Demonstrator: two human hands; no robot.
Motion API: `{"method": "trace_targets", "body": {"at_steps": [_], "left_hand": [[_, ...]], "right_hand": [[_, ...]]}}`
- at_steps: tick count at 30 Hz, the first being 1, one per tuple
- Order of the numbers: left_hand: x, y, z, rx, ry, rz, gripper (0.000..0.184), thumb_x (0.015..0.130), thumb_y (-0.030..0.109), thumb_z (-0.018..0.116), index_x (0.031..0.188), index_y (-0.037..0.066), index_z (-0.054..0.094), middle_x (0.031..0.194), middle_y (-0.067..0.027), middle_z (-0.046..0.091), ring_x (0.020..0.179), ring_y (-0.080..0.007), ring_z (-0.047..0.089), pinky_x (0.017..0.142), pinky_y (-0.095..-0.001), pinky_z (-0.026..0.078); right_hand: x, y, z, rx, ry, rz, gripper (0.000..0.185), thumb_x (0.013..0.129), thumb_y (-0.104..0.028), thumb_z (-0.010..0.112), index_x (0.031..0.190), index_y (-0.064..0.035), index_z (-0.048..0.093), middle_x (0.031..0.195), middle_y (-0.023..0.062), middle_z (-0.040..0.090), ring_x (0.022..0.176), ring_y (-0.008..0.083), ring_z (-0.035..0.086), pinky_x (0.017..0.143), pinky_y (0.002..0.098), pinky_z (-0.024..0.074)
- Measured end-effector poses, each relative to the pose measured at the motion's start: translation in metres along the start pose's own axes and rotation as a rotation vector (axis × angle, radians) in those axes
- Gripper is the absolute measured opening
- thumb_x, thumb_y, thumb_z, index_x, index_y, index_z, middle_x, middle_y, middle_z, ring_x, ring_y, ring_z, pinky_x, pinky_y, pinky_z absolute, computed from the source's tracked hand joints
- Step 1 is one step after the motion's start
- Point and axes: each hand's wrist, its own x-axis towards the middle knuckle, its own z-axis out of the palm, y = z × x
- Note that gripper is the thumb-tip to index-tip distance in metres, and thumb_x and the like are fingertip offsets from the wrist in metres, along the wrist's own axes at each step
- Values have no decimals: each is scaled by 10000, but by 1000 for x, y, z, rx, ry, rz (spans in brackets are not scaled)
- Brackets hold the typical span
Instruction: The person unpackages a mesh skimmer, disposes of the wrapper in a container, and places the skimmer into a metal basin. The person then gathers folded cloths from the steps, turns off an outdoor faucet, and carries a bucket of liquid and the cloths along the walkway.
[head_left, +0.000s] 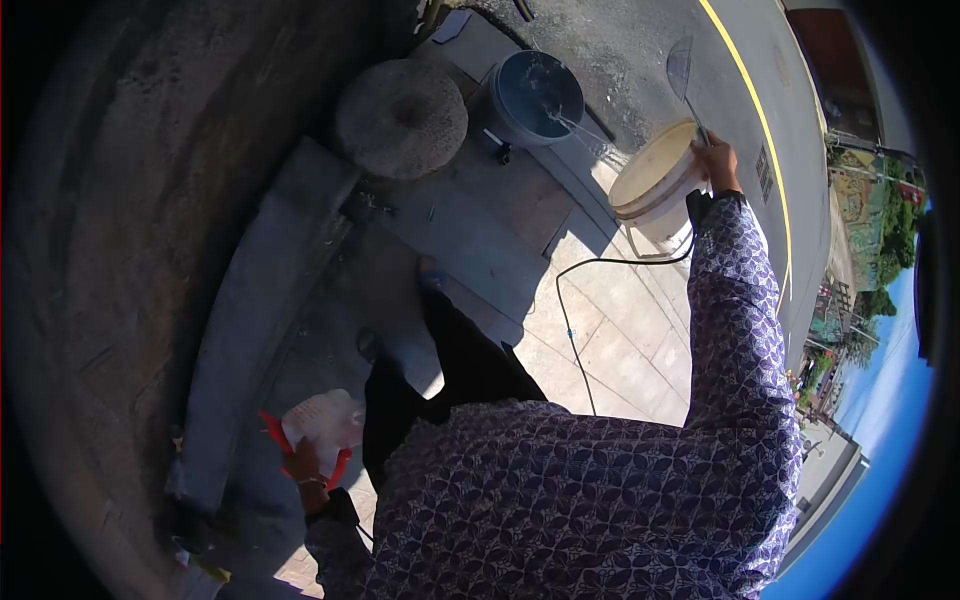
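My right hand [716, 165] is closed around the thin handle of a mesh skimmer [680, 68], whose round head points away from me. That hand is also at the rim of a white bucket [660, 215], which looks tilted; I cannot tell whether the fingers grip the rim too. Thin streaks of water show between this bucket and a larger water-filled bucket [515, 110]. Low on the left, my left hand [306, 464] is closed on a whitish, translucent container or bag with red edges [325, 420]; its exact kind is unclear.
A round stone block [400, 118] stands beside the water-filled bucket. A low concrete ledge [260, 330] runs along the left. A black hose or cord [562, 300] crosses the sunlit paving [630, 350]. Beyond the kerb lies a road with a yellow line [757, 95].
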Motion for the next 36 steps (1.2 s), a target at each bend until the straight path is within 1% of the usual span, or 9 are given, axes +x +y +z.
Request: {"method": "trace_targets", "body": {"at_steps": [3, 9, 13, 15, 23, 27, 30, 33, 36], "left_hand": [[-15, -9, 4, 25, 21, -91, 437, 708, 223, 639, 990, -93, 533, 793, -159, 622, 675, -250, 606, 577, -371, 486], [-28, -1, 25, -73, 4, -188, 392, 685, 202, 662, 930, -84, 552, 679, -113, 604, 557, -192, 571, 485, -343, 459], [-19, -2, 40, -36, 0, -124, 359, 685, 196, 667, 887, -83, 565, 652, -108, 600, 544, -181, 553, 478, -332, 444], [-24, -21, 56, -51, 26, -63, 349, 686, 198, 669, 866, -83, 568, 642, -106, 599, 539, -179, 545, 479, -333, 440], [-86, -150, 62, -259, 83, -173, 552, 667, 215, 635, 1147, -21, 501, 870, -163, 637, 755, -249, 622, 658, -358, 491], [-140, -188, 54, -347, 129, -249, 513, 720, 165, 609, 1204, 51, 485, 850, -119, 627, 720, -183, 580, 628, -331, 478], [-187, -256, 77, -287, 417, -331, 553, 668, 179, 656, 1180, 34, 504, 932, -145, 626, 794, -234, 591, 733, -345, 469], [-240, -249, 61, -501, 305, -766, 394, 629, 139, 671, 950, -76, 590, 834, -152, 638, 747, -245, 591, 703, -346, 455], [-285, -277, 78, -454, 388, -868, 309, 626, 133, 667, 836, -86, 608, 768, -147, 633, 715, -233, 584, 685, -347, 447]], "right_hand": [[-10, 16, 18, -45, -56, 99, 534, 725, -276, 690, 1218, -164, 517, 653, 50, 607, 414, 130, 517, 387, 291, 415], [-49, 54, 59, 670, -199, 285, 455, 772, -127, 666, 1199, -123, 511, 557, -10, 534, 359, 96, 412, 312, 273, 314], [-104, 13, 66, 990, -334, 328, 335, 832, -145, 586, 1158, -117, 510, 738, -8, 591, 554, 98, 542, 426, 256, 406], [-135, -1, 62, 1009, -548, 232, 312, 868, -147, 527, 1169, -76, 485, 840, 19, 608, 651, 116, 577, 534, 274, 495], [-285, -64, 94, 1303, -790, -109, 330, 870, -108, 504, 1193, -51, 462, 840, 6, 587, 661, 101, 572, 514, 258, 487], [-309, -128, 109, 1349, -861, -163, 237, 846, -73, 533, 1082, -45, 537, 791, -12, 590, 655, 86, 566, 511, 241, 455], [-336, -168, 119, 1284, -951, -196, 213, 834, -82, 555, 1045, -55, 548, 849, 2, 587, 720, 102, 562, 561, 265, 462], [-364, -203, 135, 1180, -985, -185, 218, 823, -105, 580, 1031, -50, 546, 893, 17, 578, 807, 121, 551, 645, 284, 456], [-411, -229, 144, 1190, -1142, -253, 212, 825, -116, 577, 1024, -53, 542, 905, 20, 575, 830, 122, 539, 683, 278, 440]]}}
